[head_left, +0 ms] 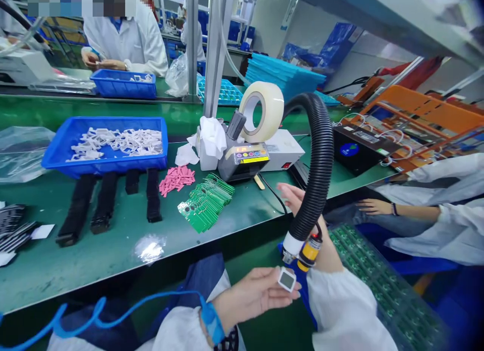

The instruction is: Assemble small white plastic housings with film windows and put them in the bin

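White square piece, lower right of centre, sits gripped in the left hand, its dark face seemingly fitted already. The right hand, partly behind the black hose, has extended fingers. White parts at left and central green boards probably await work.

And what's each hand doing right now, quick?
Left hand: holding a small white square piece.
Right hand: looks open, partly hidden behind the black hose.
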A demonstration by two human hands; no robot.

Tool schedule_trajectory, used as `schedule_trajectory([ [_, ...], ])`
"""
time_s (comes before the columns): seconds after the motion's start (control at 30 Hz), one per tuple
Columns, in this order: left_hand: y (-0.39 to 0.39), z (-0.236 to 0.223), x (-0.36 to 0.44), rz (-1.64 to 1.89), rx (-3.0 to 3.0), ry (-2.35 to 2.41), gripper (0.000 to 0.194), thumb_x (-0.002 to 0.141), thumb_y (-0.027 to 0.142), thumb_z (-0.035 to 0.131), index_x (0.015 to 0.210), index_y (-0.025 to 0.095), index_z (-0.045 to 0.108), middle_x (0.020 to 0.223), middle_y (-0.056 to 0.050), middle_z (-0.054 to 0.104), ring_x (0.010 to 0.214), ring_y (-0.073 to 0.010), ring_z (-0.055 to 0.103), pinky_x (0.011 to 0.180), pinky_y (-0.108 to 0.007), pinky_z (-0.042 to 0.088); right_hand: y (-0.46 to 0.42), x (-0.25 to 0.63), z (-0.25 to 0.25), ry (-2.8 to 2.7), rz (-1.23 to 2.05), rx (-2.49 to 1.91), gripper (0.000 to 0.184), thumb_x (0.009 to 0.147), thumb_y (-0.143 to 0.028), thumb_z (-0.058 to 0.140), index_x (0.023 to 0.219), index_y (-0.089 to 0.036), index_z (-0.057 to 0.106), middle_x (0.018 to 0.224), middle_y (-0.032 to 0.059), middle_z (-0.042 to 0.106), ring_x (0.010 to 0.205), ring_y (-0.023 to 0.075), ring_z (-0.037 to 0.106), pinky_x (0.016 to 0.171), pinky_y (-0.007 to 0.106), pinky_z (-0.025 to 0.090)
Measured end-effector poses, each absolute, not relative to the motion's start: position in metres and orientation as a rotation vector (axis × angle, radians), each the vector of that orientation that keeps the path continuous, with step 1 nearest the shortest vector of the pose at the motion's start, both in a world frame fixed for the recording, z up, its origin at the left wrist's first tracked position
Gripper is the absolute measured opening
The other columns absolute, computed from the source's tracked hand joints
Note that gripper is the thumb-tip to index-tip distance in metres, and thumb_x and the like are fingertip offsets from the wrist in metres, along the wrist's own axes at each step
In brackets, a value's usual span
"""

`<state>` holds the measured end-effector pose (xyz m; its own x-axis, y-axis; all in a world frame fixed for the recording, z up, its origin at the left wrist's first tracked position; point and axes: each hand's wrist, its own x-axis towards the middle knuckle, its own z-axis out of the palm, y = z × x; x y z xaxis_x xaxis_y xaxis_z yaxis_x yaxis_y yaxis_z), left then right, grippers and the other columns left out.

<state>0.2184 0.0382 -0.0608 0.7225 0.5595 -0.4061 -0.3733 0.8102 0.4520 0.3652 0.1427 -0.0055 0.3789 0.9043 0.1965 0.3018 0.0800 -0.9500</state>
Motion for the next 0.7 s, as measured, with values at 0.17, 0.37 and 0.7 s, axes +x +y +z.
schedule_trajectory([
  [0.17,0.036,-0.067,0.226,0.573,0.296,0.553,0.026,0.081,0.040,0.061,0.087,0.018,0.075,0.086,-0.006,0.076,0.094,-0.0222,0.070,0.096,-0.039,0.044,0.190,0.349,-0.013,-1.240,0.796,-1.507,0.030,0.076,-0.041,0.070,0.092,-0.015,0.071,0.092,0.0071,0.071,0.082,0.0177,0.064,0.072,0.030,0.050],
  [0.37,0.037,-0.069,0.215,0.618,0.284,0.542,0.031,0.080,0.045,0.061,0.088,0.018,0.074,0.091,-0.006,0.075,0.098,-0.0251,0.067,0.099,-0.042,0.041,0.215,0.339,-0.020,-1.258,0.822,-1.534,0.017,0.087,-0.028,0.062,0.088,-0.011,0.063,0.085,0.0014,0.067,0.075,0.0122,0.064,0.071,0.031,0.055],
  [0.7,0.024,-0.045,0.162,0.703,0.047,0.637,0.023,0.081,0.034,0.064,0.090,0.015,0.073,0.091,-0.007,0.077,0.080,-0.0134,0.071,0.073,-0.021,0.053,0.136,0.379,0.014,-1.028,0.320,-1.268,0.009,0.071,-0.022,0.070,0.070,-0.014,0.072,0.065,-0.0026,0.066,0.058,0.0079,0.059,0.055,0.021,0.043],
])
